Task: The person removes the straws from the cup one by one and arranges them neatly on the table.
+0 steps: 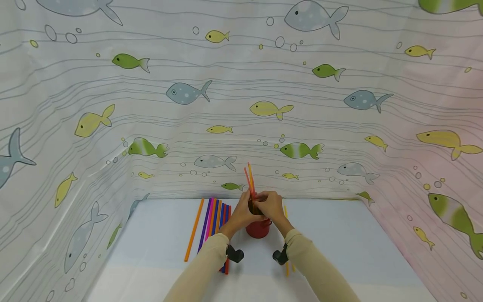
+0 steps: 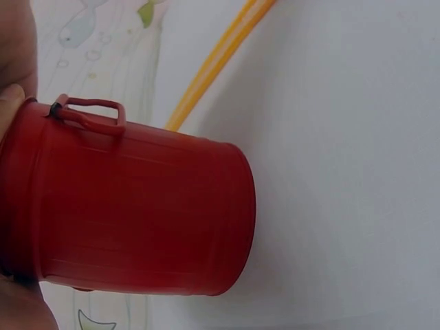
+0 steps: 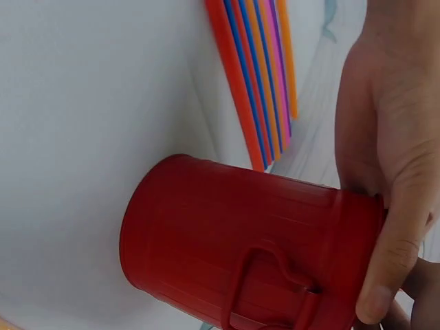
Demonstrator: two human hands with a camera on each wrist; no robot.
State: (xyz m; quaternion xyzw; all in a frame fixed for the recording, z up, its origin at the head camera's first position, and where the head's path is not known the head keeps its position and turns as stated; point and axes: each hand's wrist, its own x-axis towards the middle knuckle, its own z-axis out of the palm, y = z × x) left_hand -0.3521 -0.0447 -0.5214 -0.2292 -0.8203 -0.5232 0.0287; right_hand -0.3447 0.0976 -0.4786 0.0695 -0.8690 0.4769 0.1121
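Note:
A small red metal bucket [image 1: 258,230] with wire side handles stands on the white table between my hands. My left hand [image 1: 240,214] grips it around the top, its thumb lying across the front of the rim. A few orange and red drinking straws [image 1: 250,178] stick up out of the bucket, leaning slightly left. At the bucket's mouth my right hand [image 1: 271,205] pinches the straws low down with thumb and fingers. In the right wrist view the bucket [image 3: 227,240] hides part of the fingers behind its rim.
To the left lies a row of several straws [image 1: 214,216] in orange, purple, pink, blue and red. One orange straw [image 1: 194,230] sits a little apart from it. Yellow straws [image 1: 287,268] lie right of the bucket, partly under the right forearm. A fish-patterned curtain [image 1: 241,117] surrounds the table.

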